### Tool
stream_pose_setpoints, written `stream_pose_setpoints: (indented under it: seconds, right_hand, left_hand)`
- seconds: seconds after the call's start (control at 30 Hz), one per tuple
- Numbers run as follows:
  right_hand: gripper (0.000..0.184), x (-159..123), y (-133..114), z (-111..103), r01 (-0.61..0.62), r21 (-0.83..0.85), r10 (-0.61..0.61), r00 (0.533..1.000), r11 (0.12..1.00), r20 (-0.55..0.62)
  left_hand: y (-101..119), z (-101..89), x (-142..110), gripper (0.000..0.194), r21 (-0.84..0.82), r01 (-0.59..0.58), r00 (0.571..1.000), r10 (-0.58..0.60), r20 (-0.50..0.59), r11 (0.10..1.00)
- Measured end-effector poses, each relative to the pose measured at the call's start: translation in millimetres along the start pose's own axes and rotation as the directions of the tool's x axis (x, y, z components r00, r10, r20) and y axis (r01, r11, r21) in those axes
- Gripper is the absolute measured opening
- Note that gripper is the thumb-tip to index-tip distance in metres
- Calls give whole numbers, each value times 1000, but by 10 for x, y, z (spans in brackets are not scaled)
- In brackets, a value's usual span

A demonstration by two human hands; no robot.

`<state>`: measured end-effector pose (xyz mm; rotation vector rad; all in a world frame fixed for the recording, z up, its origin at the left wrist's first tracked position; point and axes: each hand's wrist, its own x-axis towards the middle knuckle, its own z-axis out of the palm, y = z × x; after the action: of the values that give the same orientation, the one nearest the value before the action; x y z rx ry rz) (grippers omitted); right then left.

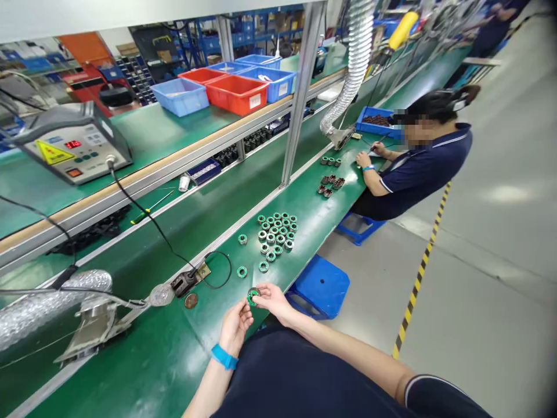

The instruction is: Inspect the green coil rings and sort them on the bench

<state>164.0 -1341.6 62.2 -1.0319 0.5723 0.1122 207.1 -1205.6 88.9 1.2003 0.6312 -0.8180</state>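
Observation:
My right hand (275, 303) grips a small motor stator (252, 298), a ring with a green face, between thumb and fingers just above the bench's near edge. Close against the ring's left side, my left hand (236, 326) has its fingers curled and thumb and forefinger pinched; whatever is between them is too small to make out. It wears a blue wristband (224, 356). Beyond my hands lies a cluster of similar green-faced stators (281, 238) on the green bench (217, 331). Two single ones, a nearer stator (242, 271) and a farther stator (242, 239), lie apart to the left.
A soldering station (73, 145) stands on the upper shelf, near red (237, 94) and blue bins (180, 97). Left are a duct nozzle (93, 325), a black holder (184, 283) and a round tin (191, 300). A co-worker (426, 157) sits farther along; a blue stool (322, 284) is right.

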Motion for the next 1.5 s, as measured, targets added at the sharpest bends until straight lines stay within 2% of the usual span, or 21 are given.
stream_pose_setpoints:
  seconds: [0.2, 0.3, 0.37, 0.43, 0.5, 0.6, 0.67, 0.8, 0.9, 1.0, 1.17, 1.3, 1.37, 1.43, 1.5]
  right_hand:
    - [59, 63, -130, -444, 34, 73, -28, 997, 997, -70]
    - [54, 166, -125, -681, -7, 92, 15, 996, 996, -89]
    - [51, 269, -80, -866, -41, 82, 51, 992, 996, -113]
    - [50, 391, -3, -1083, -66, 40, 72, 982, 997, -172]
    - [49, 524, 89, -1321, -77, -33, 65, 962, 997, -264]
    - [44, 736, 193, -1638, -60, -179, -9, 933, 982, -359]
    - [40, 884, 201, -1770, -23, -277, -79, 932, 961, -354]
    - [31, 1169, 63, -1836, 67, -435, -209, 935, 898, -288]
    - [27, 1347, -96, -1842, 95, -521, -286, 910, 848, -299]
    - [28, 1493, -216, -1884, 80, -569, -314, 892, 818, -325]
    - [41, 1625, -223, -1853, 6, -516, -200, 926, 857, -321]
    - [57, 1458, -118, -1600, -40, -400, -109, 933, 916, -344]
    - [61, 1249, -103, -1434, -45, -338, -51, 962, 940, -268]
    - [60, 997, -145, -1288, -44, -273, 23, 997, 961, -80]
    - [55, 756, -239, -1191, -35, -206, 63, 989, 978, 130]
  left_hand:
    - [-101, 513, 202, 33, 295, -140, 985, 102, 142, 945]
    - [-149, 708, 417, 41, 484, -219, 974, 163, 156, 847]
    - [-150, 750, 581, 42, 607, -292, 955, 253, 152, 739]
    - [-115, 704, 736, 38, 716, -366, 915, 370, 162, 594]
    - [-47, 589, 882, 31, 803, -417, 857, 479, 191, 427]
    - [69, 390, 1102, 35, 877, -438, 779, 571, 259, 200]
    - [115, 299, 1244, 44, 902, -423, 763, 573, 300, 91]
    - [99, 224, 1445, 53, 938, -346, 788, 535, 305, -25]
    - [44, 190, 1498, 50, 961, -275, 807, 534, 252, -39]
    - [-37, 146, 1493, 42, 977, -213, 819, 545, 179, 0]
    - [-274, 134, 1432, 34, 977, -174, 811, 580, 71, 125]
    - [-478, 316, 1220, 32, 960, -187, 799, 601, 24, 209]
    - [-529, 504, 1023, 33, 941, -250, 778, 626, 54, 229]
    - [-528, 728, 799, 34, 897, -349, 750, 655, 95, 269]
    - [-488, 936, 593, 35, 839, -423, 739, 666, 102, 341]
